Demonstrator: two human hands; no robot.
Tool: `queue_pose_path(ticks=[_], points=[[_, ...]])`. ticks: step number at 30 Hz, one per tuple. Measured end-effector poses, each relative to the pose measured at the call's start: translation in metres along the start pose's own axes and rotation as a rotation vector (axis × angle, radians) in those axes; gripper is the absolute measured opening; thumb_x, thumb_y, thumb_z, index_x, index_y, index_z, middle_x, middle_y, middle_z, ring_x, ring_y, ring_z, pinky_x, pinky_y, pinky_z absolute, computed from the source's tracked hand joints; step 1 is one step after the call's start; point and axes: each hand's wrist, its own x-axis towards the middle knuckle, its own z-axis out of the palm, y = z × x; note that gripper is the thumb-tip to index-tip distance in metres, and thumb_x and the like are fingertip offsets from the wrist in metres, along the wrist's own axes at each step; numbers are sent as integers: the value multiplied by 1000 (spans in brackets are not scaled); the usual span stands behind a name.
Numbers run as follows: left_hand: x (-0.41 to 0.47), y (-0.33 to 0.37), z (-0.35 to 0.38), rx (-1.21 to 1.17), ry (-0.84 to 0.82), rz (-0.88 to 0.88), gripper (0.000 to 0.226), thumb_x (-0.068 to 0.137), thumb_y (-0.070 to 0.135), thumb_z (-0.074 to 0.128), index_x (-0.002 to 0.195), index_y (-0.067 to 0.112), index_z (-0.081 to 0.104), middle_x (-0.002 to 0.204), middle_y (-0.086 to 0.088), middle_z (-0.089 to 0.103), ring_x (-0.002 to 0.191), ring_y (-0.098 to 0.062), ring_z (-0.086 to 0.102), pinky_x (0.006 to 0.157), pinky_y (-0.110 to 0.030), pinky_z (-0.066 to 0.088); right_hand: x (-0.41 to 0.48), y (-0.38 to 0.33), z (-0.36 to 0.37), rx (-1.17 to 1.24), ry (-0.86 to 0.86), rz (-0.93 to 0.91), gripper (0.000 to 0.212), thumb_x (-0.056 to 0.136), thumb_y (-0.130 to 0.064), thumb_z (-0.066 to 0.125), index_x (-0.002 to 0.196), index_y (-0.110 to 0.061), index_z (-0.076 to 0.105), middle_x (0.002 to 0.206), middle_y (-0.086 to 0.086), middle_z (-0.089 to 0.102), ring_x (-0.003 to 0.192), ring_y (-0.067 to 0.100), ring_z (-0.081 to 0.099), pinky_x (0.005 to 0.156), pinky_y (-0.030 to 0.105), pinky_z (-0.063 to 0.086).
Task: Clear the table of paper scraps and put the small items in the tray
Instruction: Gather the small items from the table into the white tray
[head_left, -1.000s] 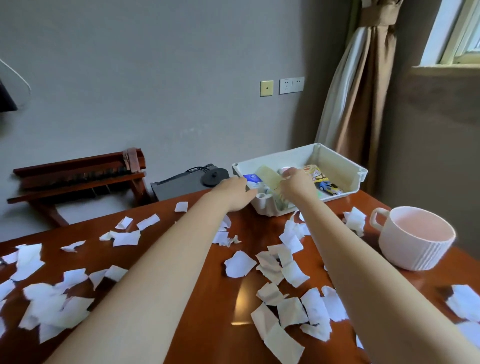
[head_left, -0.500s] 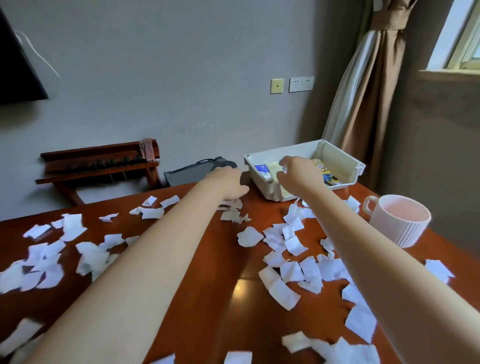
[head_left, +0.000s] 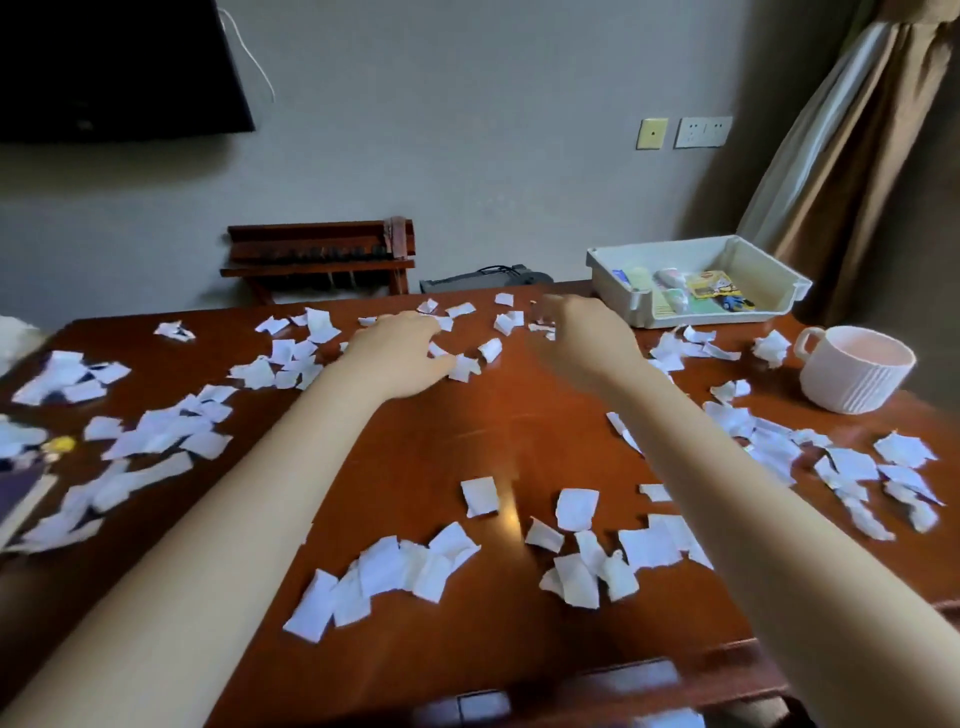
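Note:
White paper scraps lie scattered over most of the brown wooden table. The white tray stands at the far right corner with small packets and a toy car inside. My left hand hovers low over scraps at the far middle, its fingers spread and relaxed, the fingertips touching a scrap. My right hand is beside it, left of the tray, blurred, with fingers loosely bent and nothing in it. A small yellow item lies among scraps at the left edge.
A white ribbed mug stands at the right, in front of the tray. A dark book lies at the left edge. Behind the table are a wooden rack, a black device, a wall screen and a curtain.
Both hands have drawn back from the tray to the far middle of the table. The right hand no longer touches the tray's contents. The view has swung left and down.

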Motion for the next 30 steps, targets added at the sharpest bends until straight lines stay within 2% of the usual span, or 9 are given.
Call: queue_pose_path(ticks=[2,9,14,17,20,22,24,26,30], points=[[-24,-24,2,-15,-2,-52,50,92,41,46,136,17,45,145,-6,42,129,-27,44,102,-43,44,-11,-28,7,13,-38,-40,32,91,-28,49,118,-15,60,116,8,64,103,28,59,78,33,48],[-83,-117,9,-20,-14,-249,51,93,39,48,139,17,42,147,-7,41,131,-28,43,103,-44,43,-30,-113,52,74,-206,-221,37,92,-26,48,127,-17,56,125,8,62,103,25,62,77,34,56],[-101,-185,10,-35,-14,-403,50,93,35,50,138,17,42,147,-9,39,131,-31,41,102,-44,42,-21,-171,91,36,-331,-329,33,92,-28,49,120,-15,58,114,7,64,100,25,61,80,36,55],[-107,-232,9,-13,-27,-474,46,92,32,50,134,14,46,140,-11,46,123,-32,48,96,-42,46,-9,-203,113,47,-360,-388,34,92,-29,50,121,-14,58,116,8,63,102,26,61,82,39,55],[-110,-278,4,17,-20,-546,34,90,30,52,119,11,54,131,-15,53,111,-32,54,84,-41,50,5,-237,132,83,-351,-445,34,92,-27,49,123,-14,57,116,8,64,104,28,61,78,36,54],[-112,-307,0,34,-21,-619,45,91,31,52,132,12,47,140,-16,45,121,-34,49,94,-42,48,14,-262,145,129,-351,-470,35,91,-26,49,123,-15,56,114,8,64,104,29,60,74,34,49],[-114,-337,-5,50,-37,-686,59,89,38,56,139,13,39,145,-16,38,128,-36,43,102,-46,43,22,-286,157,167,-368,-496,37,91,-26,50,127,-16,54,119,9,61,106,29,59,80,36,50],[-113,-364,-6,48,-37,-761,67,85,45,58,140,13,36,144,-17,37,129,-38,40,104,-48,40,28,-305,169,162,-392,-528,41,92,-28,50,132,-18,50,126,9,58,111,29,56,90,42,50],[-111,-389,-1,-56,-96,-867,82,83,56,56,146,15,23,149,-18,28,134,-38,33,107,-46,34,39,-326,194,34,-493,-537,52,95,-32,48,144,-23,35,148,5,39,136,31,35,109,50,34]])
